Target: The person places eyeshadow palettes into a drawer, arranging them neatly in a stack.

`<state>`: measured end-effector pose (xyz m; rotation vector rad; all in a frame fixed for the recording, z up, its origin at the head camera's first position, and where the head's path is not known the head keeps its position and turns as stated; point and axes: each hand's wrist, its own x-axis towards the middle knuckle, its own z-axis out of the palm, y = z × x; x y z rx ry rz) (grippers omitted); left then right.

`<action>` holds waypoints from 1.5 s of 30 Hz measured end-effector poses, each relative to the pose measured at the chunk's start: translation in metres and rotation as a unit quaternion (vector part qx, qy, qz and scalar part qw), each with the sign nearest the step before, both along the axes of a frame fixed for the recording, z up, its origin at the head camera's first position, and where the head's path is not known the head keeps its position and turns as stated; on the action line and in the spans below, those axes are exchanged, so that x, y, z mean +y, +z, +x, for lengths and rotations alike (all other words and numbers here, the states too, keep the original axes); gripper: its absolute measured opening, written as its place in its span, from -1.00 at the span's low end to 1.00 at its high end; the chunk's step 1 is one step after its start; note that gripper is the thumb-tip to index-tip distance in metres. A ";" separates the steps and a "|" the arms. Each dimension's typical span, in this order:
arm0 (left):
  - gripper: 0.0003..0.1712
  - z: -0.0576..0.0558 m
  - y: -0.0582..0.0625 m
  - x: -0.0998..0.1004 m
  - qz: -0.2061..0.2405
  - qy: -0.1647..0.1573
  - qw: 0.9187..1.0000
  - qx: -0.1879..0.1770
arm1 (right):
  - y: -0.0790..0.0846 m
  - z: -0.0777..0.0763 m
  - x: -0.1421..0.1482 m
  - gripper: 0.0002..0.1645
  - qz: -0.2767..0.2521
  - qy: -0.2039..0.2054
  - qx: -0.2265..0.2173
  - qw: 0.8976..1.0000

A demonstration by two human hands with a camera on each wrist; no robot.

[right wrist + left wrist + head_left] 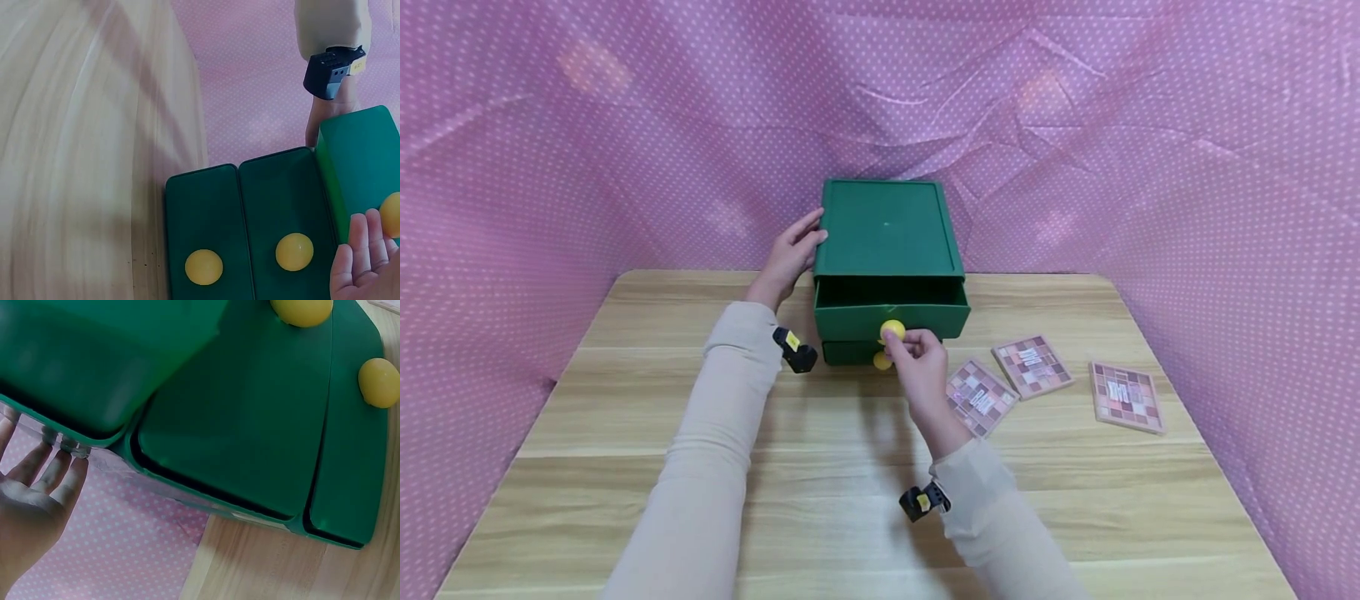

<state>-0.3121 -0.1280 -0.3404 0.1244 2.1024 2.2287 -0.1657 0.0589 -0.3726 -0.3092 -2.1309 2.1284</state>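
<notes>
A green drawer cabinet (pixel 883 225) stands at the back of the table, its top drawer (pixel 850 322) pulled part way out. My right hand (pixel 922 377) pinches that drawer's round yellow knob (pixel 892 327) between thumb and fingers. At the cabinet's left side, my left hand (pixel 788 262) rests with extended fingers against the wall, as the left wrist view (pixel 37 494) also shows. Below, the middle drawer (pixel 281 194) and bottom drawer (pixel 203 206) are closed, each with a yellow knob. Inside the top drawer, the visible part is dark green and bare.
Three flat square palettes with a pink and brown checked pattern lie to the right: one (pixel 981 400) beside my right wrist, another (pixel 1033 367) behind it, a third (pixel 1126 397) farther right. Pink dotted cloth (pixel 737 125) hangs around the wooden table (pixel 647 400).
</notes>
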 end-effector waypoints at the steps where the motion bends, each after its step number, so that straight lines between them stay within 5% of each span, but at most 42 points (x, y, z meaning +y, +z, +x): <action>1: -0.47 0.000 0.000 0.000 0.000 -0.001 1.000 0.000 | 0.000 0.001 0.000 -0.62 -0.003 0.000 0.002 1.000; 45: -0.47 -0.003 -0.003 -0.002 0.019 -0.014 1.000 0.004 | -0.013 0.045 0.001 -0.73 -0.023 -0.012 0.036 0.999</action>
